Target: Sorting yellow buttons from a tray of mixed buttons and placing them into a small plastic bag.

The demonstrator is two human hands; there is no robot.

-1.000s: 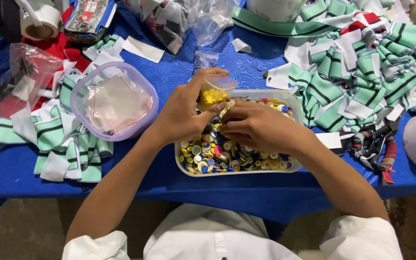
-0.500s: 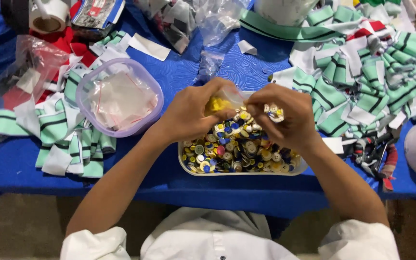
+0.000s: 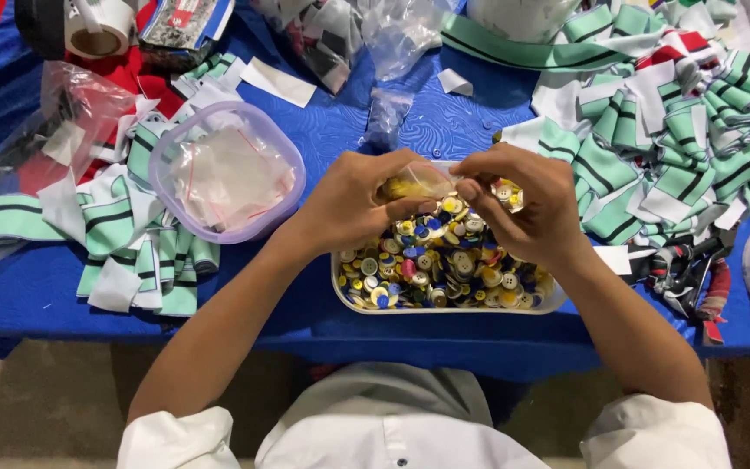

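Both hands have lifted: my left hand (image 3: pixel 353 204) pinches a small bag (image 3: pixel 418 181) open so my right hand (image 3: pixel 527 208), closed on buttons (image 3: pixel 508 194), can fill it above the tray (image 3: pixel 444 306).

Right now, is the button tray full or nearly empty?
Full: the tray is heaped with mixed buttons up to its rim, under both hands.
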